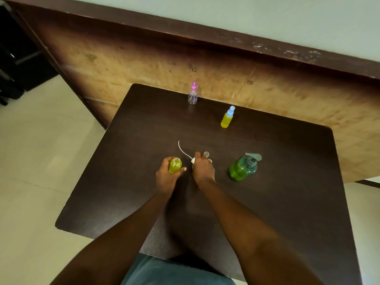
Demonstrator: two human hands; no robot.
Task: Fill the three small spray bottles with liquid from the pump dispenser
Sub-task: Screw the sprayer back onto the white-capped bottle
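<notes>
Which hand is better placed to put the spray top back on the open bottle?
Probably the right hand: its fingers grip the spray top right beside the open bottle, which the left hand holds.

Matt dark wood-grain table [287, 202]; glossy translucent plastic pump dispenser [242, 168], right; rough, scuffed plywood panel [144, 64], far.

Open room lies along the left side of the surface [107, 171] and on its right side past the pump dispenser [243, 167], which stands near the right hand [203, 169]. The middle is taken by the left hand [166, 175] gripping an open bottle [175, 166] and the right hand holding a spray head [193, 160], its thin tube [181, 148] curving far-left; a small cap [206, 154] sits just beyond. Farther off, a pink-capped bottle [192, 95] and a blue-capped bottle [227, 118] stand apart with a lane between. A wooden panel [144, 64] walls the far edge.
</notes>
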